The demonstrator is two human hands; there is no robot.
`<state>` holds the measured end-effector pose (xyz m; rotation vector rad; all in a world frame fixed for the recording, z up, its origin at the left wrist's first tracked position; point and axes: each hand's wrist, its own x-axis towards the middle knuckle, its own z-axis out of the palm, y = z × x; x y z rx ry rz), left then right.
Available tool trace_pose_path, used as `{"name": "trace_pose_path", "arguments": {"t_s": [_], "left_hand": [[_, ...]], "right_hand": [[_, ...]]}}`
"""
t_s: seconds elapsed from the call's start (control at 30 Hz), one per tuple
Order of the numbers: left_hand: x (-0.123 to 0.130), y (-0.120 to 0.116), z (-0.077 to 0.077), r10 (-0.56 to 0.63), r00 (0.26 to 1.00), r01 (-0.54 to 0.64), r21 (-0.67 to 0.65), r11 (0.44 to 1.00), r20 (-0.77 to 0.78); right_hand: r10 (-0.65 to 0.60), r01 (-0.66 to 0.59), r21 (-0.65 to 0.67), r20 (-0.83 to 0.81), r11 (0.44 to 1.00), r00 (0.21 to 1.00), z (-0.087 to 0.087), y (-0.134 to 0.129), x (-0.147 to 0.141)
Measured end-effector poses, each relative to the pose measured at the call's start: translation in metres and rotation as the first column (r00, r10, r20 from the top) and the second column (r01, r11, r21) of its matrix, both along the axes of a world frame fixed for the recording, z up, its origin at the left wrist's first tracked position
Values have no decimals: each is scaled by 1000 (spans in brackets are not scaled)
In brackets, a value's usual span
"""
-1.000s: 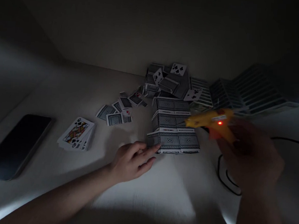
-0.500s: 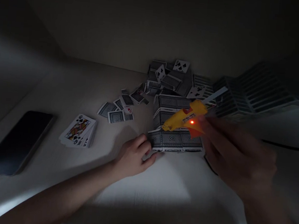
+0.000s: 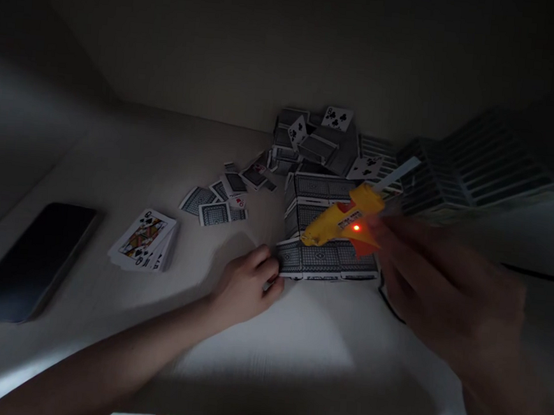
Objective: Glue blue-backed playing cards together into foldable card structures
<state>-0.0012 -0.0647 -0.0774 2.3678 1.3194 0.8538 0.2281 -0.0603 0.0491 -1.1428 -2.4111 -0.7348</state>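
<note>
My right hand [image 3: 447, 297] grips a yellow hot glue gun [image 3: 330, 224] with an orange trigger and a lit red light. A pale glue stick [image 3: 399, 172] protrudes from its back end. The nozzle points left, over a boxy structure made of playing cards [image 3: 319, 259] with patterned backs facing up. At that structure's near left corner, my left hand [image 3: 249, 282] has its fingers curled and closed on the edge. The glue gun covers part of the structure, so I cannot tell whether the nozzle touches it.
A stack of playing cards [image 3: 143, 238] and a dark phone [image 3: 33, 262] lie on the left. Several loose and cut cards [image 3: 216, 212] are spread behind my left hand. Further back sits a heap of cards [image 3: 320, 144]. Dark ridged panels [image 3: 467, 165] and a black cord [image 3: 540, 274] are on the right.
My left thumb has drawn in toward the curled fingers at the structure's corner. My right hand and the glue gun have barely shifted.
</note>
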Motion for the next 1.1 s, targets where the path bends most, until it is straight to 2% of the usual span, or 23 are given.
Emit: {"name": "trace_pose_path", "arguments": {"t_s": [0.17,0.73,0.9,1.1], "left_hand": [[0,0,0,-1,1000,1,11,1000,-4],[1,0,0,0,1000,0,-6,1000,-17],[0,0,-1,-2,1000,2,13,1000,-27],[0,0,-1,-3,1000,3,7,1000,-26]], "right_hand": [[-10,9,76,2,997,1000,-1,3,-1],[10,-15,104,49,995,999,-2,9,-2],[52,-53,62,26,997,998,1,6,-2],[42,-44,45,50,998,998,2,9,-2]]}}
